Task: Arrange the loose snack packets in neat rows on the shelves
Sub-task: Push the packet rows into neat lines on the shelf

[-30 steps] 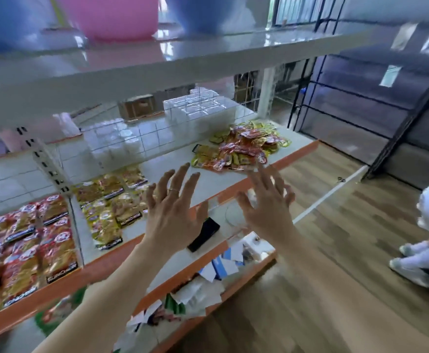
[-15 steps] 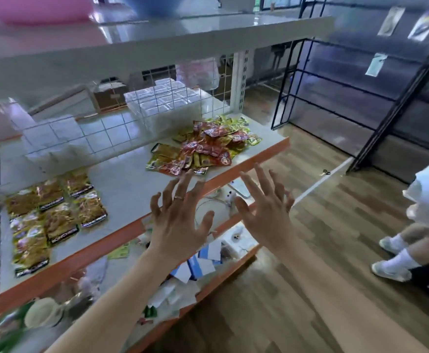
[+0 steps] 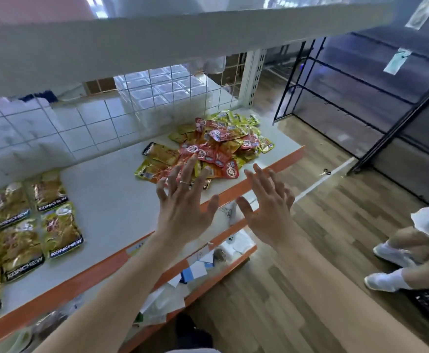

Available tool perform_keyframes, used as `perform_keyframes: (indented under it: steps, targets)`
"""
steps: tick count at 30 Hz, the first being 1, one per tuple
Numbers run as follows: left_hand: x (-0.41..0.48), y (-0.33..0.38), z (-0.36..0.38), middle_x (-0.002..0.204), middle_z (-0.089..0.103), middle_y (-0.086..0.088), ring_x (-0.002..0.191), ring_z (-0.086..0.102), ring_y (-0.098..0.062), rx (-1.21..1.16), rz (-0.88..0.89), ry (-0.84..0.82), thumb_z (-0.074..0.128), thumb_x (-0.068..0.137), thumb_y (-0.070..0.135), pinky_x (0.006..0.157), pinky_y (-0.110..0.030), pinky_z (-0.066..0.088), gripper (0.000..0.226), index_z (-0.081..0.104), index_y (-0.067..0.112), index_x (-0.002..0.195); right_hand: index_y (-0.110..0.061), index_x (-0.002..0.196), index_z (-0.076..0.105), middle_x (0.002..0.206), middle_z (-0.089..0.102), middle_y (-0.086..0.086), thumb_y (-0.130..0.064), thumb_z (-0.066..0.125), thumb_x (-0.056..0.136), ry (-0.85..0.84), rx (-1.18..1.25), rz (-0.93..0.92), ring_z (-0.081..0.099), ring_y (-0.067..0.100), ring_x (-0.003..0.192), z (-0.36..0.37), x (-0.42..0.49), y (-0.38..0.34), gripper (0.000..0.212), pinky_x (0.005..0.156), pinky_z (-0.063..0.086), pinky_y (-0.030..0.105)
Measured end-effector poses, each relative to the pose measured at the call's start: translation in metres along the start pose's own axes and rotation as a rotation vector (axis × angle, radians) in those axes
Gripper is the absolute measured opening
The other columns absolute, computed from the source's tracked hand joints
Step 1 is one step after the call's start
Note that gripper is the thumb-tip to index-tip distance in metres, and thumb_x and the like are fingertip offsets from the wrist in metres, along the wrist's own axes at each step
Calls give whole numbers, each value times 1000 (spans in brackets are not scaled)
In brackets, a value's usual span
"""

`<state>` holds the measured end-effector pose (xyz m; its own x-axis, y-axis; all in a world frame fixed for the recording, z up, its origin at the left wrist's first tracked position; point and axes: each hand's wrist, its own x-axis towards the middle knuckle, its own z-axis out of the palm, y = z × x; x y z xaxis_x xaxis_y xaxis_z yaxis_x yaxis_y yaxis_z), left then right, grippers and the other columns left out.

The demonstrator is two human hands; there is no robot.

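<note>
Gold snack packets (image 3: 42, 220) lie in neat rows at the 9 o'clock end of the shelf (image 3: 111, 200). The left hand (image 3: 183, 207), grip apart and fingers spread, hovers by a loose pile of red and yellow packets (image 3: 216, 146) at its 1 o'clock. The right hand (image 3: 269, 210), grip likewise apart, hangs before the orange shelf edge (image 3: 291, 159), holding nothing.

I count two hands of my own, my left hand (image 3: 185, 215) and my right hand (image 3: 269, 215), each with five fingers (image 3: 189, 169) spread. There is one ring (image 3: 183, 182), on the left. There are three shelves (image 3: 111, 205). The middle one carries one heap of red and yellow packets (image 3: 216, 149) at the far right, too jumbled to count, and about seven gold packets (image 3: 62, 230) at the near left, some cut off at the edge. One pair of scissors (image 3: 324, 171) lies on the floor (image 3: 284, 289), and two white shoes (image 3: 386, 254) are at the right.
</note>
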<state>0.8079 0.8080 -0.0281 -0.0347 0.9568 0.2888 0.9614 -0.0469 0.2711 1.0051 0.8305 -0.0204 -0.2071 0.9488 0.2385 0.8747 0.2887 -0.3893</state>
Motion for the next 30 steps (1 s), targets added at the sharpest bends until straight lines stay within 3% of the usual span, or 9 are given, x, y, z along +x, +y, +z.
perform_keyframes:
  steps: [9,20,30]
  targets:
    - [39,-20,23,163,25,1,149,16,-23,-61,-8,3,41,90,58,114,-48,13,64,44,26,145,-32,150,37,162,26,-4,-48,51,94,-36,-58,-46,12,23,150,33,52,2,60,112,13,50]
    - [60,-33,38,158,36,1,147,25,-24,-39,9,-40,45,89,52,110,-51,21,61,48,23,142,-32,149,40,162,25,-4,-35,58,95,-22,-46,-27,11,20,150,48,95,2,57,112,13,52]
    - [98,-18,48,156,37,4,146,20,-20,10,-92,-114,47,97,51,111,-47,14,60,38,22,149,-28,149,41,159,32,-5,-24,59,92,-59,-73,-154,19,20,148,50,150,20,59,111,14,50]
